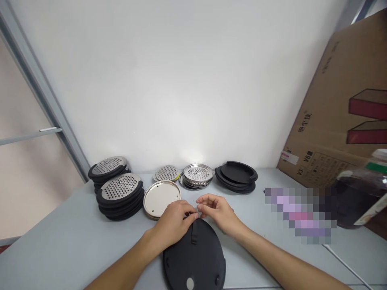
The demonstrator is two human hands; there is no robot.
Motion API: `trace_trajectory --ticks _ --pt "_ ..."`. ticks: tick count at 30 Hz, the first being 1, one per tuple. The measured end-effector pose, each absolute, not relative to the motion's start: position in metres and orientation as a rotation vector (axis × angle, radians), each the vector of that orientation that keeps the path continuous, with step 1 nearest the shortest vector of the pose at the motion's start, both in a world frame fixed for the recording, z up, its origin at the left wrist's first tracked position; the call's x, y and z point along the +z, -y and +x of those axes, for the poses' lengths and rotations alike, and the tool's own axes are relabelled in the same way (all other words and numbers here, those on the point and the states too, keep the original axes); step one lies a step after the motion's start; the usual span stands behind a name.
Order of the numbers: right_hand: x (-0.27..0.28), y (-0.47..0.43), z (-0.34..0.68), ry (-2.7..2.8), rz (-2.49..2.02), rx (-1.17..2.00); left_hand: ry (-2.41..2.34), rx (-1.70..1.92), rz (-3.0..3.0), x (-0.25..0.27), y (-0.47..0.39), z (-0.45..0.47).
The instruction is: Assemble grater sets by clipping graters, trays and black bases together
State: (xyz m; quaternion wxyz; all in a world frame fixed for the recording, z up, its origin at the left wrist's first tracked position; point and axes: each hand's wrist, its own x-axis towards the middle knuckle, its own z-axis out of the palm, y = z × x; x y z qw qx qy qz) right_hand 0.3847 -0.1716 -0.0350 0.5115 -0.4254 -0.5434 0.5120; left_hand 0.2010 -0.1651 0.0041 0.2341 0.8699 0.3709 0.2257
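Note:
A round black plastic base stands tilted at the table's front edge, its flat side towards me. It has a short slotted tab at the top and a pale oval spot low down. My left hand is closed at its upper rim, thumb and fingers pinched by the tab. Just right of it, my right hand has thumb and forefinger curled close together; anything between them is too small to make out. Behind my left hand lies a cream-coloured round metal plate with small holes near its rim.
Stacks of black-rimmed perforated discs stand at the left. Along the wall are a grater disc, stacked perforated metal discs and black round bases. At right are a large cardboard box, a dark-filled jar and a white cable.

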Motion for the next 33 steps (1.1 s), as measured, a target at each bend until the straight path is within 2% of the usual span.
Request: trace_trajectory --ticks 8,23,33 --pt "-0.033 0.168 0.384 1.061 -0.922 1.462 -0.944 0.672 2.164 0.003 0.167 0.206" --pt "-0.029 0.168 0.379 1.039 -0.878 1.481 -0.963 0.761 1.884 0.004 0.165 0.208" --pt "-0.029 0.177 0.376 1.082 -0.733 1.849 -0.94 0.901 1.754 0.01 0.163 0.206"
